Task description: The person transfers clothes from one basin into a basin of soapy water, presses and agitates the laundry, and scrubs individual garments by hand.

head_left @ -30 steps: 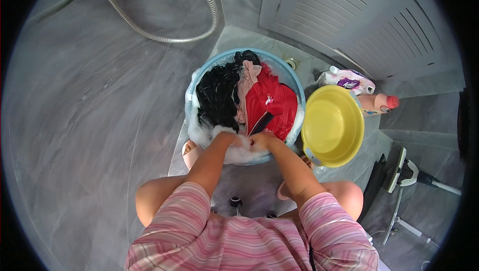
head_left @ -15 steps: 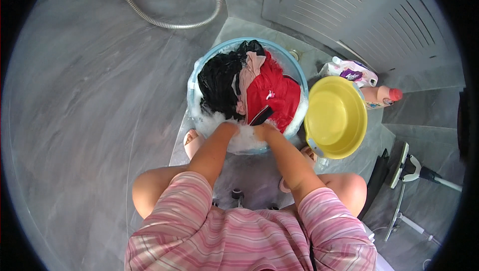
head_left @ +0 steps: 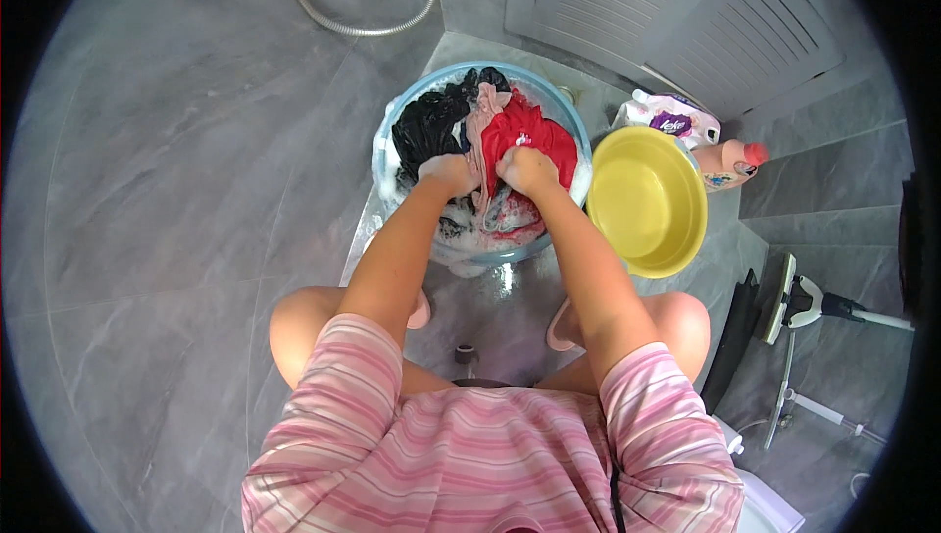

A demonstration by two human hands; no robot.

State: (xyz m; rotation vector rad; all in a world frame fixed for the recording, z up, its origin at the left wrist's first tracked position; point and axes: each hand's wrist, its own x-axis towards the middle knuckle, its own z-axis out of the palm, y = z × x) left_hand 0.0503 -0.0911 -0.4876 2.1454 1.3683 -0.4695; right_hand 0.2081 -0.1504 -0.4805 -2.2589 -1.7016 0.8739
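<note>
1. Two-handed, working at a heap of wet clothes inside a round blue basin (head_left: 502,257), squatting with bent knees on the grey floor (head_left: 167,160), the basin lying just ahead of the feet
2. Gripping the red garment (head_left: 551,141) with the right hand (head_left: 527,170), curling the fingers down into its bunched folds, right of the basin's middle
3. Resting the left hand (head_left: 451,173) on the heap, between the black garment (head_left: 423,131) and the pink cloth (head_left: 484,121); hiding its fingertips from view, so being unable to tell whether it is closing on any cloth
4. Holding the two hands a little apart, with the pink cloth running down between them
5. Spreading across the basin, from left to right: black, then pink, then red, all lying within the rim
6. Seeing white suds (head_left: 470,237) floating in the near part of the basin and clinging along its left side
7. Wearing a pink striped shirt (head_left: 490,455) and pink slippers (head_left: 560,325), setting the feet apart
8. Having a yellow basin (head_left: 647,204) standing just beside the blue one, on the right
9. Seeing a peach-coloured bottle (head_left: 723,164) with a red cap just beyond it, near a white and purple package (head_left: 674,119)
10. Seeing a long-handled cleaning tool (head_left: 806,302) lying well apart at far right, and a metal hose (head_left: 368,31) looping at upper left
</note>
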